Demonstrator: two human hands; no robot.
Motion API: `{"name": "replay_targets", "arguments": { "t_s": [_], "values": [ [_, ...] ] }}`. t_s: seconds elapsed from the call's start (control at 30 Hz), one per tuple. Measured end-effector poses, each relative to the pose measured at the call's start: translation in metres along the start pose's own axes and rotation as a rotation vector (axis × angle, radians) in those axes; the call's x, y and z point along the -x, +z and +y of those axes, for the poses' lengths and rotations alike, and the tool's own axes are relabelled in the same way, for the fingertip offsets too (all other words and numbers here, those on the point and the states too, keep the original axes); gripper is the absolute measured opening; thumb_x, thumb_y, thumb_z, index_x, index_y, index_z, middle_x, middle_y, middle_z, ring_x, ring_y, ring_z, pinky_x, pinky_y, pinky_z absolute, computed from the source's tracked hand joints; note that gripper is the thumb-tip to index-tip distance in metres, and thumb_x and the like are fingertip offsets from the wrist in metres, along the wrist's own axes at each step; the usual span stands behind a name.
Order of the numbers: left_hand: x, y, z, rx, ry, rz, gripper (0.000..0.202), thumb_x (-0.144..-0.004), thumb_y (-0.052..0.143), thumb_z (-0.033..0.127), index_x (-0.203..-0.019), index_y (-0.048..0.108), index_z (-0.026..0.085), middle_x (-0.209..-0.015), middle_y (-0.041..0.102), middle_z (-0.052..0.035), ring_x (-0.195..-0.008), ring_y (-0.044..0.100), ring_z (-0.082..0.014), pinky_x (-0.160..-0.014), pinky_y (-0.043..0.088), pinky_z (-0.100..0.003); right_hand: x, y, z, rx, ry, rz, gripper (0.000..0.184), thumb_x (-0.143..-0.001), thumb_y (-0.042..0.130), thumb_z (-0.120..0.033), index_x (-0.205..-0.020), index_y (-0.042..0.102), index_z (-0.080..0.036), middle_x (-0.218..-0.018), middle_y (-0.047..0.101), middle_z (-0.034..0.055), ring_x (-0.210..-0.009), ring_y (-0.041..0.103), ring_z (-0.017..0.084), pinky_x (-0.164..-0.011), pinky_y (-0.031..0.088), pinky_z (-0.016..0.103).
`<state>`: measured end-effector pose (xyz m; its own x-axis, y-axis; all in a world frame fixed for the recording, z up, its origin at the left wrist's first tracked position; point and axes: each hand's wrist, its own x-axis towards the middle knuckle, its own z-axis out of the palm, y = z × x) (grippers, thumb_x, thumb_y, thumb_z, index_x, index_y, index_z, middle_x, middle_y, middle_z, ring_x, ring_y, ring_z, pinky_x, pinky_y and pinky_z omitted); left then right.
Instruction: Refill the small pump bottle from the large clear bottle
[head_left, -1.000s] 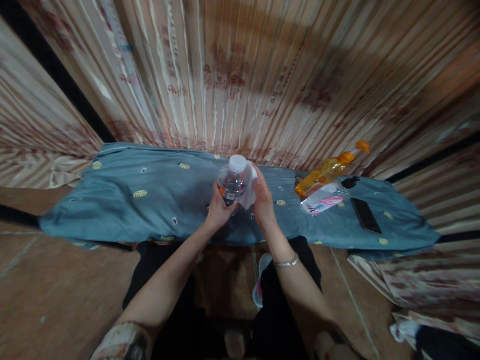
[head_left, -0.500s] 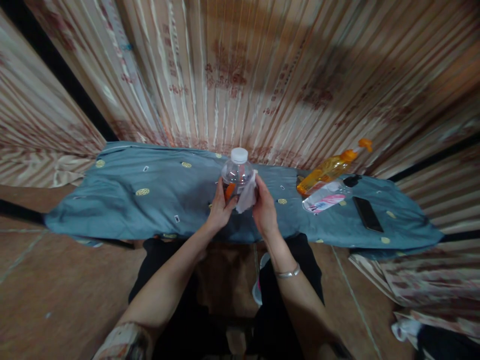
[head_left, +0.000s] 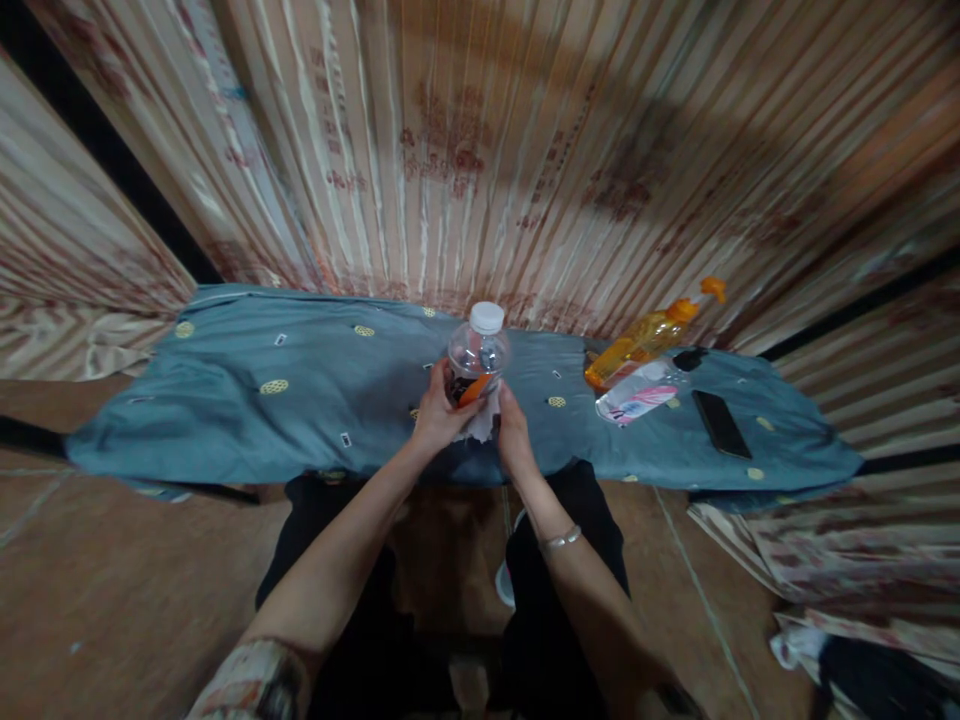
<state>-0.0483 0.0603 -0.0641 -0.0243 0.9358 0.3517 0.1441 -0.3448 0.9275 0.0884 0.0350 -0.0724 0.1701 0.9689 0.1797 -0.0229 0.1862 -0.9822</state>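
A clear plastic bottle (head_left: 478, 350) with a white cap and a black and orange label is held over the blue cloth, tilted slightly to the right. My left hand (head_left: 441, 412) wraps round its left side, thumb across the front. On the lower right, my right hand (head_left: 515, 432) grips a white tissue (head_left: 482, 422) against the bottle; some of its fingers are hidden behind. A silver bangle circles my right wrist.
Blue patterned cloth (head_left: 225, 400) covers the narrow table. To the right lie an orange pump bottle (head_left: 637, 345), a clear bottle with a pink and white label (head_left: 637, 395), and a black phone (head_left: 721, 424). A pleated curtain (head_left: 450, 150) hangs behind.
My right hand and the tissue have moved down, from the bottle's upper right side to its lower part. The bottle has turned, showing more of its label, and leans slightly right.
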Motion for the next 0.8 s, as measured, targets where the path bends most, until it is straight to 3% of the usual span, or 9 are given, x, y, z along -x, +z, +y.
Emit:
{"name": "replay_targets", "arguments": {
  "t_s": [0.1,0.17,0.23,0.3,0.37,0.47,0.57,0.7,0.8],
  "values": [
    [-0.001,0.0,0.001,-0.028,0.004,0.014,0.077,-0.063,0.083,0.024,-0.131,0.047,0.018,-0.126,0.064,-0.0149,-0.119,0.063,-0.0333,-0.105,0.049,-0.05,-0.011,0.008,-0.041,0.002,-0.186,-0.055,0.059,-0.098,0.045,-0.058,-0.147,0.049,-0.027,-0.153,0.051,0.0027,-0.146,0.043,0.021,-0.125,0.028,0.045],
    [-0.002,-0.001,-0.001,-0.048,0.015,0.031,0.085,-0.058,0.083,0.02,-0.135,0.046,0.016,-0.137,0.057,-0.019,-0.134,0.052,-0.0372,-0.115,0.039,-0.053,-0.021,0.015,-0.051,0.025,-0.236,-0.043,0.059,-0.096,0.048,-0.059,-0.147,0.049,-0.029,-0.155,0.048,0.0004,-0.148,0.04,0.02,-0.126,0.025,0.043],
    [-0.001,0.0,-0.003,-0.054,0.024,0.022,0.097,-0.054,0.084,0.02,-0.14,0.042,0.014,-0.145,0.05,-0.0221,-0.141,0.043,-0.0397,-0.121,0.031,-0.055,-0.028,0.019,-0.041,-0.006,-0.185,-0.03,0.061,-0.096,0.042,-0.064,-0.144,0.053,-0.029,-0.15,0.054,0.0016,-0.143,0.047,0.02,-0.124,0.03,0.043],
    [0.002,0.001,-0.005,-0.046,0.028,-0.017,0.102,-0.054,0.084,0.023,-0.145,0.037,0.014,-0.149,0.047,-0.0221,-0.144,0.041,-0.0393,-0.122,0.029,-0.054,-0.028,0.02,-0.016,-0.059,-0.045,-0.002,0.07,-0.093,0.036,-0.072,-0.135,0.06,-0.022,-0.137,0.066,0.0069,-0.133,0.057,0.023,-0.118,0.039,0.046],
    [0.005,0.003,-0.006,-0.032,0.027,-0.065,0.097,-0.062,0.08,0.025,-0.147,0.035,0.016,-0.152,0.046,-0.0198,-0.146,0.04,-0.036,-0.123,0.029,-0.052,-0.02,0.017,0.01,-0.064,0.094,0.033,0.075,-0.089,0.038,-0.076,-0.127,0.066,-0.017,-0.128,0.071,0.0104,-0.129,0.06,0.025,-0.115,0.042,0.049],
    [0.009,0.003,-0.005,-0.025,0.013,-0.109,0.086,-0.073,0.072,0.028,-0.149,0.034,0.016,-0.152,0.047,-0.0183,-0.148,0.039,-0.0326,-0.123,0.03,-0.05,0.0,0.01,0.025,-0.042,0.138,0.09,0.069,-0.089,0.043,-0.072,-0.126,0.066,-0.018,-0.132,0.069,0.0108,-0.131,0.059,0.024,-0.116,0.041,0.049],
    [0.008,0.0,-0.003,-0.038,-0.001,-0.107,0.089,-0.076,0.073,0.033,-0.152,0.029,0.016,-0.155,0.045,-0.019,-0.147,0.041,-0.0328,-0.122,0.031,-0.051,0.012,0.005,0.0,-0.007,0.034,0.139,0.062,-0.091,0.049,-0.063,-0.133,0.062,-0.02,-0.141,0.063,0.0092,-0.134,0.056,0.023,-0.119,0.038,0.048],
    [0.004,-0.003,-0.001,-0.072,-0.012,-0.063,0.093,-0.069,0.078,0.03,-0.149,0.032,0.015,-0.151,0.047,-0.021,-0.141,0.046,-0.0358,-0.118,0.035,-0.053,0.005,0.008,-0.046,0.083,-0.2,0.086,0.054,-0.096,0.05,-0.054,-0.14,0.057,-0.024,-0.151,0.054,0.0043,-0.143,0.047,0.02,-0.124,0.031,0.043],
    [0.003,-0.003,0.0,-0.093,-0.025,-0.034,0.087,-0.064,0.081,0.028,-0.14,0.041,0.012,-0.144,0.051,-0.0235,-0.138,0.047,-0.0391,-0.117,0.035,-0.056,-0.008,0.014,-0.042,0.095,-0.211,0.034,0.052,-0.099,0.041,-0.055,-0.138,0.059,-0.025,-0.145,0.059,0.004,-0.14,0.051,0.02,-0.121,0.036,0.041]
  ]
}}
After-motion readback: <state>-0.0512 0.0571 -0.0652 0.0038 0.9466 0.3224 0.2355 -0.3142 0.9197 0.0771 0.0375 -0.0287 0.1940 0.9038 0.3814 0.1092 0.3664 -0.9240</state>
